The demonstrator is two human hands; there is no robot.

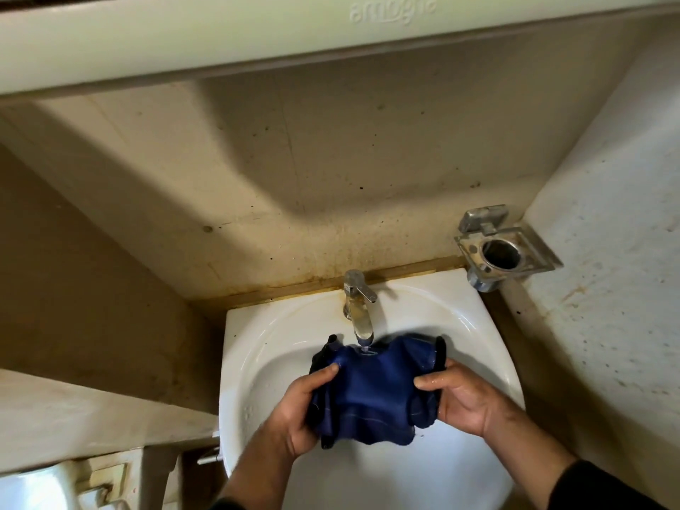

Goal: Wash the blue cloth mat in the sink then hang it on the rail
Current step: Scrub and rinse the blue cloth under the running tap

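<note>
The blue cloth mat (371,388) is bunched up and wet, held over the bowl of the white sink (257,347). My left hand (298,410) grips its left edge and my right hand (463,399) grips its right edge, thumbs on top. A thin stream of water runs from the chrome tap (358,307) onto the mat's far edge. The mat's dark border shows at both far corners. No rail is in view.
An empty metal holder (504,248) is fixed to the wall at the sink's right rear corner. A pale cabinet (257,35) hangs overhead. Stained walls close in on both sides. A white toilet tank (36,484) sits at the lower left.
</note>
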